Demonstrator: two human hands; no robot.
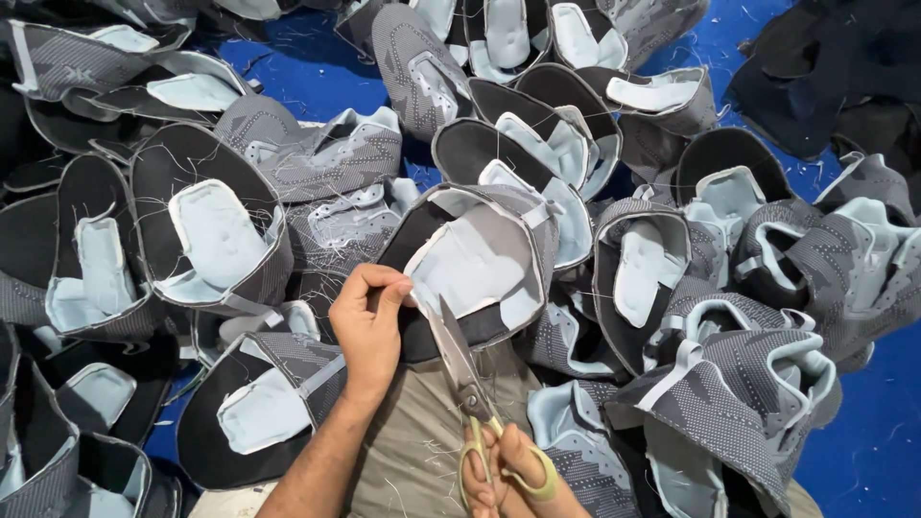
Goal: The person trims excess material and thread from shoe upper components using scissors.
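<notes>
My left hand [367,324] pinches the near edge of a grey knit shoe upper [477,261] with a pale blue lining, held up over my lap. My right hand [508,470] grips yellow-handled scissors [460,369] by the loops. The steel blades point up and away, and their tips reach the upper's edge right beside my left thumb. The blades look nearly closed.
Several more grey and black shoe uppers with pale linings lie piled all around, left [206,225], right [739,384] and far [537,134]. Blue floor [873,422] shows at the right and far middle. Loose threads lie on my khaki trousers [413,451].
</notes>
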